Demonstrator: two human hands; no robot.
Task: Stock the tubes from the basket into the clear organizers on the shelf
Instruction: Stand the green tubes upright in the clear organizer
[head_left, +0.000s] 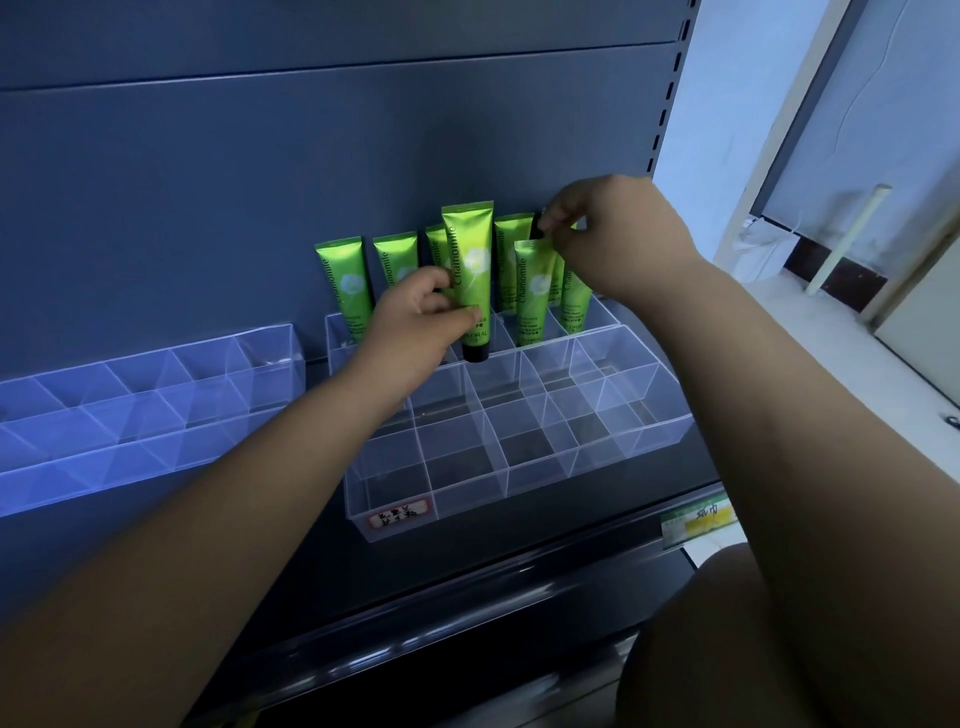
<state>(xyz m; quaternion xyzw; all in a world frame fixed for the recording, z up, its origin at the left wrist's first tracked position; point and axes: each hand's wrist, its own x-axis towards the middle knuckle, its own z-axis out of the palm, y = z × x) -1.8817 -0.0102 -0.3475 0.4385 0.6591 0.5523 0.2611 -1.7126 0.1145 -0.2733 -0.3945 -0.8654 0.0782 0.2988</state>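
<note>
Our left fingers (460, 316) curled round Chamomile tube (467, 249): long axis upright, cap end below fingers, just above cell of clear organizer (519, 483). Right fingers (550, 222), up and right, pinch top edge of shorter tube (534, 291) in back row. We judge straight drop next.

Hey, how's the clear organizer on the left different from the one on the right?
The left organizer shows no tubes; the right organizer has green tubes standing toward its back. The right organizer carries a red-bordered label in front; the left organizer shows none. Both are clear and split into compartments.
</note>
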